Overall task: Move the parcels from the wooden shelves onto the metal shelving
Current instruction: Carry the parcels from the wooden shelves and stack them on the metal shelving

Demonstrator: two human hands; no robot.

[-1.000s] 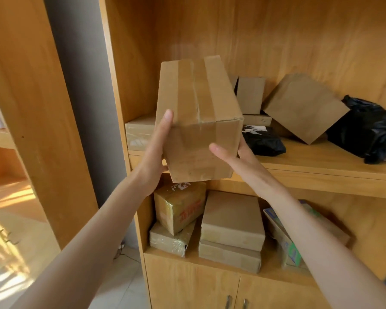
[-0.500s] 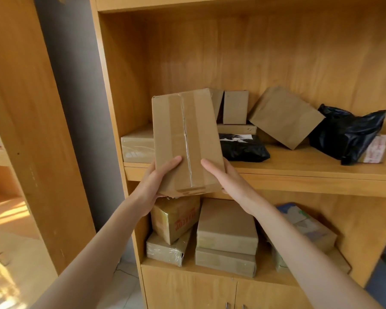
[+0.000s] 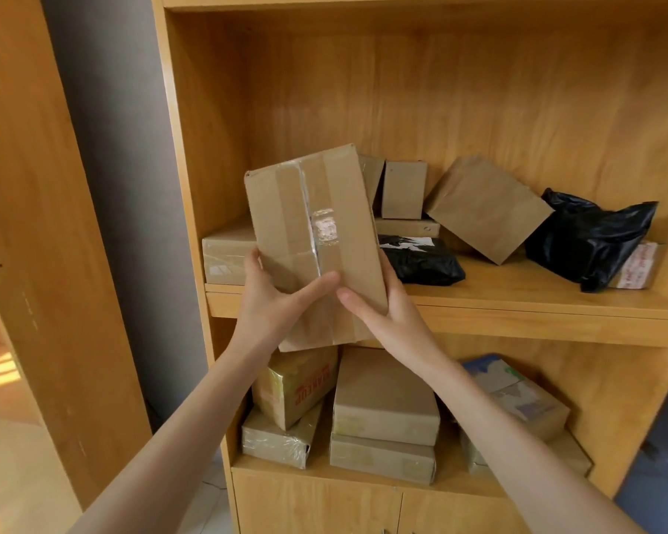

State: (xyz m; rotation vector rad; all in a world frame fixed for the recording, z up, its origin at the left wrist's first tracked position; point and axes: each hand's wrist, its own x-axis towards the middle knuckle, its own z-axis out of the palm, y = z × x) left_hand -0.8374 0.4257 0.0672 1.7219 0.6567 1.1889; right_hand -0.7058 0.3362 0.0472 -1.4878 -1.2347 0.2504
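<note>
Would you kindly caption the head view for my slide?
Both hands, left and right, hold a taped box before wooden shelves of parcels.

Both my forearms reach up and forward from the bottom edge, bare, converging toward the middle. My left hand grips the box at its lower left: thumb laid across the front face, pointing right, fingers wrapped behind the left edge. My right hand holds the lower right side, thumb on the front, its tip just beside the left thumb's. Right fingers are hidden behind; probably curled round the back.
</note>
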